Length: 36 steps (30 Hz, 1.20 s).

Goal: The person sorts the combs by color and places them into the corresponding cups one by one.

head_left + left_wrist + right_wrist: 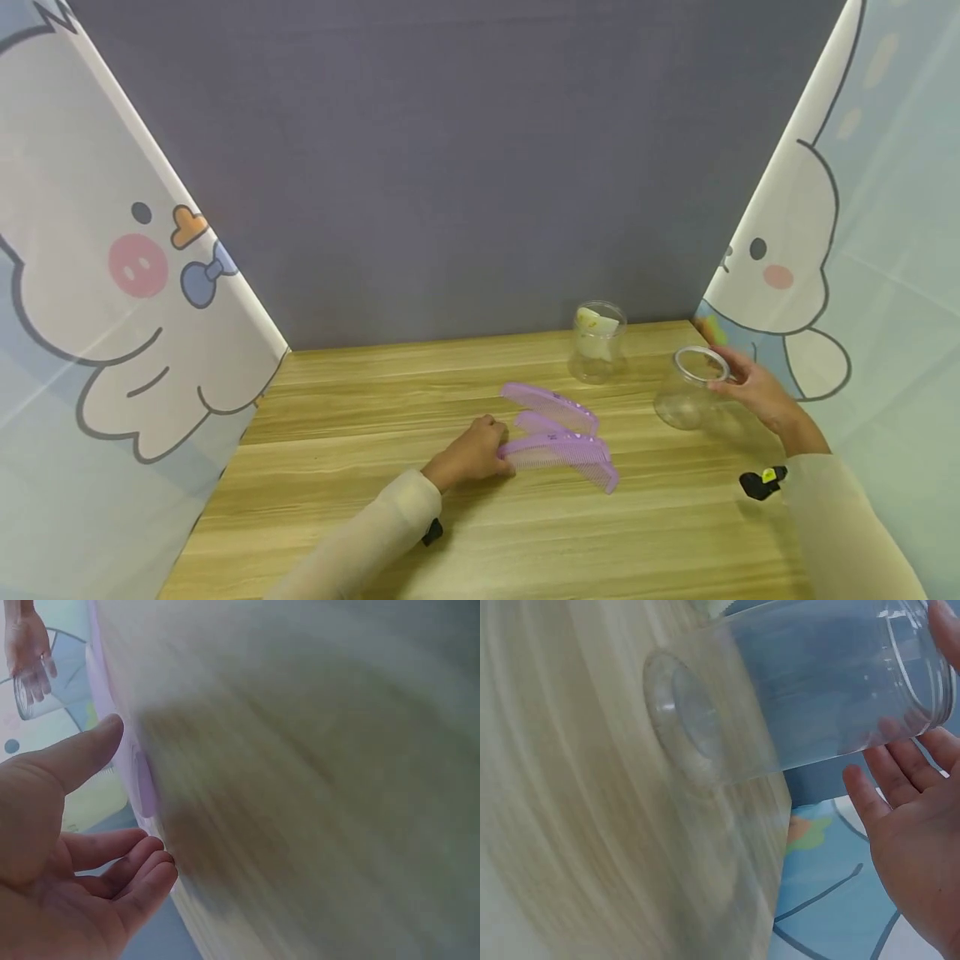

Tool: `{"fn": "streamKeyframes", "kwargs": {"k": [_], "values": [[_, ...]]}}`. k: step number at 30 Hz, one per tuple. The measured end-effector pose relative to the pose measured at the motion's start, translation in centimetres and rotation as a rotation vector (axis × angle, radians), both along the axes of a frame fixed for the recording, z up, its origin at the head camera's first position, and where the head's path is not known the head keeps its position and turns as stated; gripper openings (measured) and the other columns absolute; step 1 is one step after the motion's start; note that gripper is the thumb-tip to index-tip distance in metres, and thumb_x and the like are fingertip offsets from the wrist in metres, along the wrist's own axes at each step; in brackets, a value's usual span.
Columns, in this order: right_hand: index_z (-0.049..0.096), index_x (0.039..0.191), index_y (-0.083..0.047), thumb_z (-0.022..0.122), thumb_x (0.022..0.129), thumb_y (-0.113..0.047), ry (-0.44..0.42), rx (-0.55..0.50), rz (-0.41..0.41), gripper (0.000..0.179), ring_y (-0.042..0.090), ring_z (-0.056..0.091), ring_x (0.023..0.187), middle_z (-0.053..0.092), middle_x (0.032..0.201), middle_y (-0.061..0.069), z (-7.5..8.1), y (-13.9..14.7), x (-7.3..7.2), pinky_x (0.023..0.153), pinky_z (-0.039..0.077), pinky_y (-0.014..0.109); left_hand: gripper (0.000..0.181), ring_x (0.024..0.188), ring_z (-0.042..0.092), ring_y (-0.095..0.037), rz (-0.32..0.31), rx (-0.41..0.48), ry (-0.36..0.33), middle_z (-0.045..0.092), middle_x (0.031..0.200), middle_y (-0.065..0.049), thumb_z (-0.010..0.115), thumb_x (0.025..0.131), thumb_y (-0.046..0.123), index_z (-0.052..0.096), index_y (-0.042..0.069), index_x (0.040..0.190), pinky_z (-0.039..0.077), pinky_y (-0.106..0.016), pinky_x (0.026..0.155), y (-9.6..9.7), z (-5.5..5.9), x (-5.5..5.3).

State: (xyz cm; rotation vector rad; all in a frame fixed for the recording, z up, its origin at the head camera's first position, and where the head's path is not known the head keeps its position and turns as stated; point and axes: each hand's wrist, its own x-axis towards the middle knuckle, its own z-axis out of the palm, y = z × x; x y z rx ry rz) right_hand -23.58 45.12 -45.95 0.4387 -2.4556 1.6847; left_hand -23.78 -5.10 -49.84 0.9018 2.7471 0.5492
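Note:
Several purple combs [555, 452] lie overlapping in a loose pile on the wooden table. My left hand [472, 454] is at the left end of the front comb. In the left wrist view, the thumb and fingers of the left hand [67, 877] stand apart, with a purple comb edge [142, 784] beyond the gap. At the right, a clear, wide-mouthed jar [682, 400] stands on the table. My right hand [757, 392] holds its rim, thumb on the near side and fingers behind the clear wall [810, 682]. I see nothing inside this jar.
Behind the combs, near the back wall, stands a second clear jar [596, 358] with a white and yellow piece inside. A grey backdrop [450, 183] closes off the table's far edge. Cartoon-printed curtains [90, 250] flank both sides.

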Motion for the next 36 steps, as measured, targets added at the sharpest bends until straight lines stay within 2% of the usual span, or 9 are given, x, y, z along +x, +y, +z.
{"fn": "streamKeyframes", "kwargs": {"k": [2, 5, 11, 14, 21, 28, 36], "values": [[0.042, 0.154, -0.011, 0.061, 0.096, 0.009, -0.010, -0.035, 0.017, 0.065, -0.017, 0.057, 0.107, 0.059, 0.123, -0.033, -0.2, -0.1, 0.0, 0.080, 0.052, 0.009, 0.042, 0.094, 0.047, -0.014, -0.004, 0.001, 0.020, 0.054, 0.100, 0.000, 0.085, 0.083, 0.035, 0.065, 0.005, 0.104, 0.048, -0.026, 0.080, 0.0, -0.1, 0.1], [0.045, 0.151, -0.009, 0.061, 0.096, 0.009, -0.009, -0.046, 0.026, 0.060, -0.016, 0.058, 0.108, 0.062, 0.121, -0.032, -0.3, -0.4, 0.0, 0.080, 0.052, 0.010, 0.039, 0.092, 0.046, -0.012, -0.003, 0.005, 0.040, 0.054, 0.097, 0.001, 0.086, 0.083, 0.033, 0.065, 0.006, 0.100, 0.047, -0.025, 0.078, 0.0, -0.3, 0.3], [0.054, 0.134, -0.035, 0.062, 0.095, 0.008, -0.018, -0.068, 0.004, 0.058, -0.015, 0.060, 0.105, 0.063, 0.121, -0.031, -0.5, -0.6, 0.1, 0.079, 0.052, 0.010, 0.051, 0.096, 0.051, -0.014, -0.002, -0.022, 0.046, 0.060, 0.107, -0.003, 0.086, 0.082, 0.036, 0.068, 0.002, 0.116, 0.051, -0.024, 0.080, -0.1, -0.5, 0.5], [0.054, 0.130, -0.039, 0.062, 0.095, 0.009, -0.018, -0.108, 0.009, 0.060, -0.014, 0.061, 0.104, 0.064, 0.120, -0.030, -0.5, -0.6, 0.1, 0.079, 0.052, 0.009, 0.050, 0.093, 0.053, -0.012, -0.011, -0.022, 0.079, 0.064, 0.106, -0.003, 0.086, 0.082, 0.033, 0.071, 0.001, 0.117, 0.052, -0.022, 0.078, -0.1, -0.5, 0.4], [0.057, 0.130, -0.033, 0.061, 0.094, 0.013, 0.010, -0.190, 0.015, 0.059, -0.012, 0.063, 0.104, 0.066, 0.119, -0.028, -0.7, -0.5, -0.2, 0.077, 0.053, 0.010, 0.028, 0.076, 0.052, -0.006, -0.072, 0.018, 0.191, 0.066, 0.085, 0.000, 0.084, 0.082, 0.025, 0.076, 0.003, 0.098, 0.048, -0.016, 0.067, 0.1, -0.5, -0.1], [0.056, 0.132, -0.031, 0.062, 0.095, 0.010, -0.008, -0.165, 0.004, 0.056, -0.015, 0.061, 0.105, 0.065, 0.119, -0.028, -1.2, -0.4, 0.0, 0.080, 0.051, 0.007, 0.033, 0.078, 0.055, -0.009, -0.086, -0.064, 0.245, 0.065, 0.084, 0.000, 0.085, 0.082, 0.033, 0.076, 0.004, 0.097, 0.052, -0.019, 0.070, 0.1, -1.0, 0.2], [0.057, 0.129, -0.035, 0.063, 0.094, 0.010, -0.007, -0.185, -0.004, 0.057, -0.015, 0.060, 0.109, 0.065, 0.119, -0.029, -1.1, -0.6, 0.2, 0.081, 0.050, 0.006, 0.031, 0.074, 0.053, -0.007, -0.088, -0.080, 0.272, 0.064, 0.079, 0.003, 0.086, 0.082, 0.036, 0.076, 0.007, 0.089, 0.050, -0.019, 0.067, 0.4, -0.9, 0.3]]}}
